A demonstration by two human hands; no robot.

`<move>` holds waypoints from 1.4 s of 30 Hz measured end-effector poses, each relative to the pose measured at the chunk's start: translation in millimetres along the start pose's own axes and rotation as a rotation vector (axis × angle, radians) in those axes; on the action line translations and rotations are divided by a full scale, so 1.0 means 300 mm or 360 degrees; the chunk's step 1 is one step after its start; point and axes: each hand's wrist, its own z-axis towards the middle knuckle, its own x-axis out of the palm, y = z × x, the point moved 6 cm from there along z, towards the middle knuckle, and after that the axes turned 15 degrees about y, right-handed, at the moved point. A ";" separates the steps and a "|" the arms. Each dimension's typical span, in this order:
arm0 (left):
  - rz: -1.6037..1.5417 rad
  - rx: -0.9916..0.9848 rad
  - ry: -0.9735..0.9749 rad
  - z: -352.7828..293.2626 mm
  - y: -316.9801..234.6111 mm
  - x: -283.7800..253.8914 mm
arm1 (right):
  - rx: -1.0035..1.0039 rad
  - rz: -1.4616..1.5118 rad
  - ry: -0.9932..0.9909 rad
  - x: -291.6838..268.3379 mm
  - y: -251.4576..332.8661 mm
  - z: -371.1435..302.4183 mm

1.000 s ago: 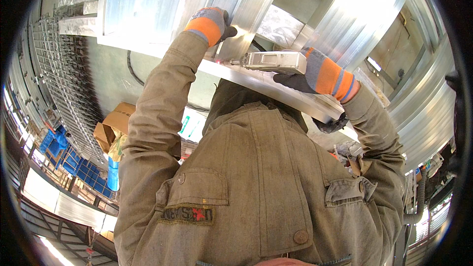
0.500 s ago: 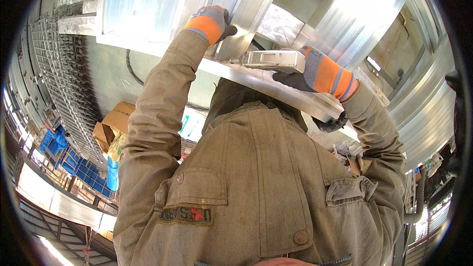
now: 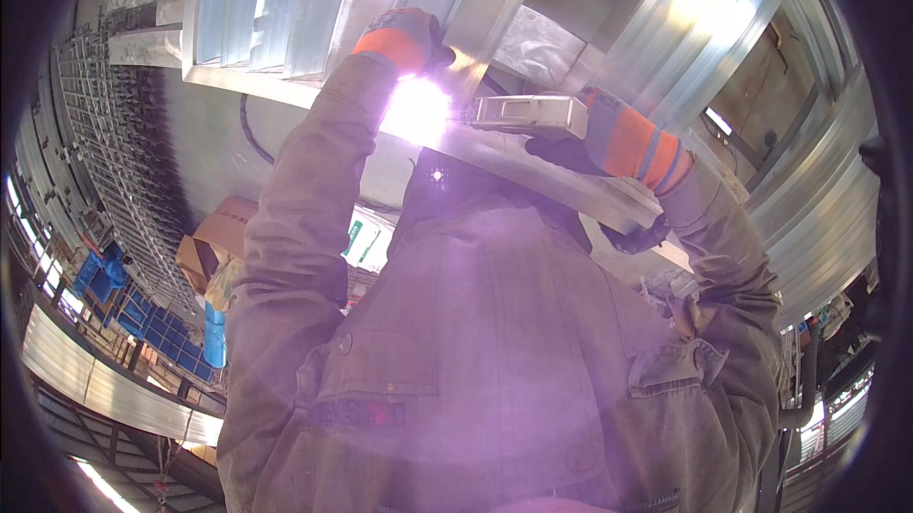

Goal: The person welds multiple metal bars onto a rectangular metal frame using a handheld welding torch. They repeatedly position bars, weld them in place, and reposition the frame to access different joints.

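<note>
My right hand (image 3: 623, 140), in a grey and orange work glove, is closed around the rear of a boxy silver-white welding gun (image 3: 534, 115). The gun's nozzle points left at a brilliant white-violet arc (image 3: 417, 112) on the edge of a ribbed aluminium panel (image 3: 285, 14). Just above the glare, my gloved left hand (image 3: 403, 39) rests at the panel with its fingers curled in. Whatever those fingers hold is hidden. Below the gun a long aluminium bar (image 3: 571, 180) slants down to the right. Glare hides the spot where the gun meets the metal.
More ribbed aluminium panels (image 3: 680, 38) lie to the right. At left stand a metal rack of many rods (image 3: 119, 142), an open cardboard box (image 3: 223, 232) and blue crates (image 3: 171, 323). A dark cable (image 3: 252, 128) hangs below the panel's edge.
A bright arc has lit up at the gun's nozzle, casting violet glare and darkening the rest of the picture. Both hands and the gun stay almost where they were.
</note>
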 end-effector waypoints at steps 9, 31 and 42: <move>0.0045 0.0012 -0.0001 -0.038 -0.022 -0.017 | 0.0096 -0.0082 0.0025 -0.007 -0.095 -0.009; 0.0061 -0.0024 -0.0183 0.037 0.021 0.013 | 0.0257 -0.0772 -0.0196 -0.032 -0.251 -0.037; -0.0043 0.0011 -0.0170 0.039 0.034 0.020 | 0.0147 -0.0747 -0.0278 -0.044 -0.318 -0.059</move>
